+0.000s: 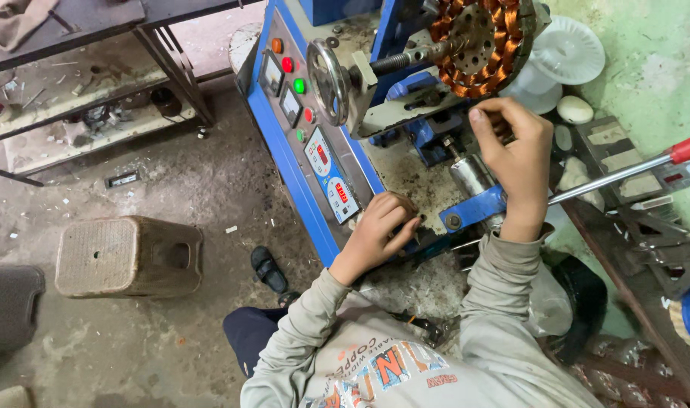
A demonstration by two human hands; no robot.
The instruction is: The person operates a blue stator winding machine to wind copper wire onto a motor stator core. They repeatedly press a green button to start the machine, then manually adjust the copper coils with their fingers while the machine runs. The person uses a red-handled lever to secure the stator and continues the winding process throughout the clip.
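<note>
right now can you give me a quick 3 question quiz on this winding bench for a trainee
1. True or false: the right hand reaches up at the round copper-wound stator.
2. Which hand rests at the near edge of the blue winding machine?
3. The brown plastic stool stands on: A) the machine B) the floor C) the shelf

Key: 1 true; 2 the left hand; 3 B

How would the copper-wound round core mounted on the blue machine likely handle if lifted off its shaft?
The wound core probably feels heavy for its size: a metal disc packed with copper coils. Likely stiff, but the exposed windings could snag or scratch. Being round, it might roll if set on edge. The right hand works just below it.
</note>
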